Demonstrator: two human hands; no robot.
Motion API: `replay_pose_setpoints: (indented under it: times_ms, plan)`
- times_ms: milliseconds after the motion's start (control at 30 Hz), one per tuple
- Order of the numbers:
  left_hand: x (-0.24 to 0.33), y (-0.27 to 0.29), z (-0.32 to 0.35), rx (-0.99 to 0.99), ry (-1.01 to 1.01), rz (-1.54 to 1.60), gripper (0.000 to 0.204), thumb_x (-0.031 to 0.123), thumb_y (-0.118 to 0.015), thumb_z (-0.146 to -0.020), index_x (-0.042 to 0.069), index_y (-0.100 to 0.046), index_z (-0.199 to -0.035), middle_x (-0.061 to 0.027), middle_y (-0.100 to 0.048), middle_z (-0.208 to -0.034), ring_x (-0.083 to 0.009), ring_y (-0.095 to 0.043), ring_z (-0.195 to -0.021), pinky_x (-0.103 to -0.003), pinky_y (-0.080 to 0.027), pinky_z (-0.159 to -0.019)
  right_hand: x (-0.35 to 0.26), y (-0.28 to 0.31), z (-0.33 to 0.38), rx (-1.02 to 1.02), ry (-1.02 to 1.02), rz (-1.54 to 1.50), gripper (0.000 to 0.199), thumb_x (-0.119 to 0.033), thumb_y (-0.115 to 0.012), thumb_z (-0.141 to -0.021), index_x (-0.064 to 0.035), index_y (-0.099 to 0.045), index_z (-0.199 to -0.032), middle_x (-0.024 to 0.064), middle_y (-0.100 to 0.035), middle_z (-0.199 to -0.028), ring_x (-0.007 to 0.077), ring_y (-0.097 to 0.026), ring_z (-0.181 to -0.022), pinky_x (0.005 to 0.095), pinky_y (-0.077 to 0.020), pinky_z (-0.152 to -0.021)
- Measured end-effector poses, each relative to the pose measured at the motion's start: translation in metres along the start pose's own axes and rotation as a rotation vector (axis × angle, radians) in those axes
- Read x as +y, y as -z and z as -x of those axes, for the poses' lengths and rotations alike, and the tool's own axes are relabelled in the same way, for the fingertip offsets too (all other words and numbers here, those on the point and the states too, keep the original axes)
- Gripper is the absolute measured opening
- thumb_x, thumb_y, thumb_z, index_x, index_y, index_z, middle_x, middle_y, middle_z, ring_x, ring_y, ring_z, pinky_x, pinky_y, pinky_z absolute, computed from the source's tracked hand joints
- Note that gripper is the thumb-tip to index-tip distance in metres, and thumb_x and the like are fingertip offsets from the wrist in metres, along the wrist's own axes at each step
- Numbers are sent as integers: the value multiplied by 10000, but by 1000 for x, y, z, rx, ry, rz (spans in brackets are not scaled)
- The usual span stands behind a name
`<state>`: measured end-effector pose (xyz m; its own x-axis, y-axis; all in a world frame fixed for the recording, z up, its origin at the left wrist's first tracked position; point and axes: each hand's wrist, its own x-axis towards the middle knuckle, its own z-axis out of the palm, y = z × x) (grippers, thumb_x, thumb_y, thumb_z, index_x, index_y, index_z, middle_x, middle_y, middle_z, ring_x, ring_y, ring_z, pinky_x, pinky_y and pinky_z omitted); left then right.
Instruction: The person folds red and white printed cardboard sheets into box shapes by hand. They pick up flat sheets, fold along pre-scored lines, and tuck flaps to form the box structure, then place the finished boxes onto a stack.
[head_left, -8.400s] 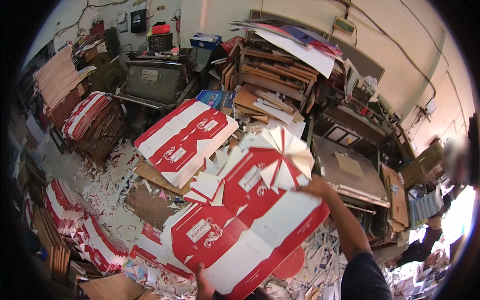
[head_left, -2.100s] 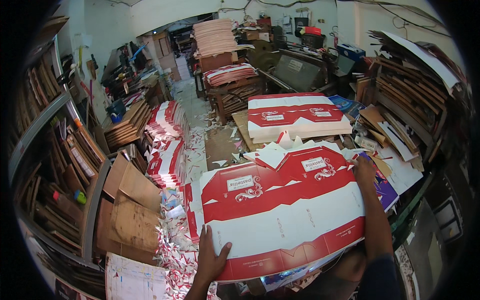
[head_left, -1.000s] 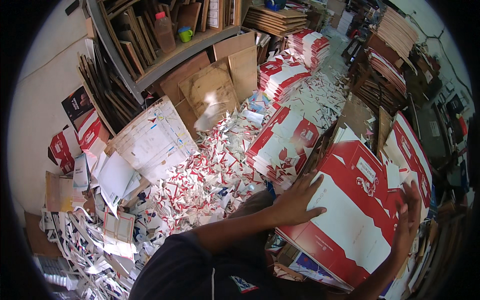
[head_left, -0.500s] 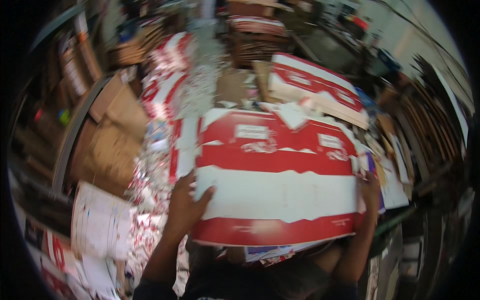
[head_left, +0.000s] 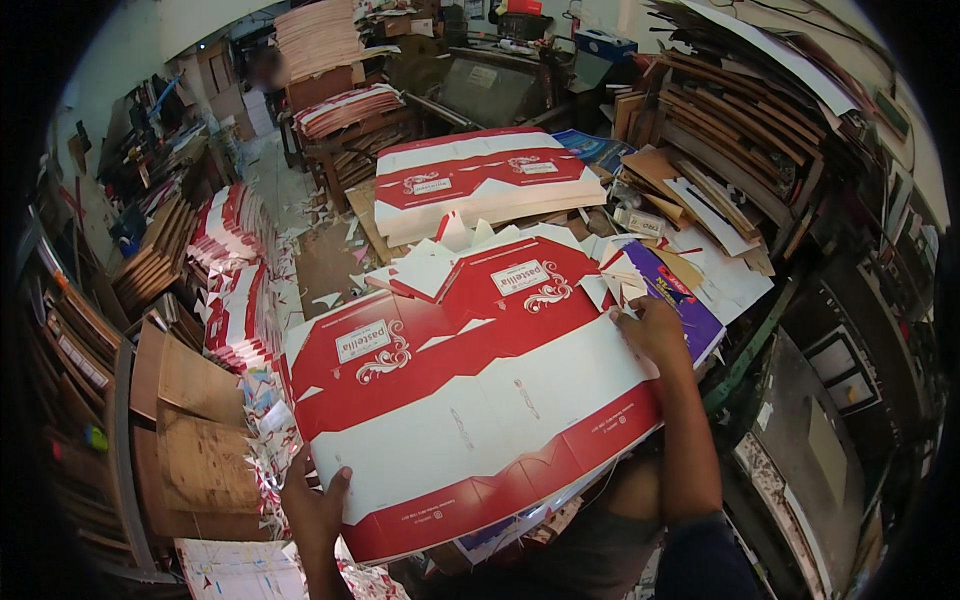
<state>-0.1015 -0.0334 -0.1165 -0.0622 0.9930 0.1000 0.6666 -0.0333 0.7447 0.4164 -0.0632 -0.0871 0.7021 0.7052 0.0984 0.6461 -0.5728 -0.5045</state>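
Note:
A stack of red-and-white printed card sheets (head_left: 480,400), cut with zigzag flap outlines, lies across my lap area, tilted with its left side nearer me. My left hand (head_left: 315,505) grips its near left edge, thumb on top and fingers underneath. At the right edge my right hand (head_left: 652,335) is closed on the stack's side, beside torn white card scraps (head_left: 618,280); its fingertips are partly hidden. More loose offcuts (head_left: 430,270) rest on the far edge. Under the right side sits a purple printed sheet (head_left: 675,305).
Behind lies another thick stack of printed sheets (head_left: 490,185). More red-and-white stacks (head_left: 235,230) stand at the left among scattered scraps. Wooden boards (head_left: 205,440) lean at the left; piled boards (head_left: 740,110) and dark machinery (head_left: 820,450) flank the right.
My view has swung to the right. The stack now tilts, its right side turned away from me. My left hand has moved to the near left corner, my right hand farther up the right edge.

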Motion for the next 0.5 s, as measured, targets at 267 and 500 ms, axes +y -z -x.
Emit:
replay_pose_setpoints:
  times_ms: [267,500]
  plan:
    - [-10,15,2,-4,-47,26,643,162,-806,-772,-50,-558,-1326,-213,-684,-1118,-264,-696,-879,-374,-571,-758,-23,22,4,-30,-8,-1,601,-411,-824,-745,27,-707,-1141,223,-719,-1068,327,-705,-994,400,-539,-879]
    - [-6,28,7,9,-35,47,635,152,-820,-764,-42,-571,-1315,-195,-689,-1122,-269,-692,-911,-373,-560,-796,-69,67,3,-371,-132,-362,716,-382,-838,-744,116,-613,-1206,208,-722,-964,227,-719,-725,340,-580,-636]
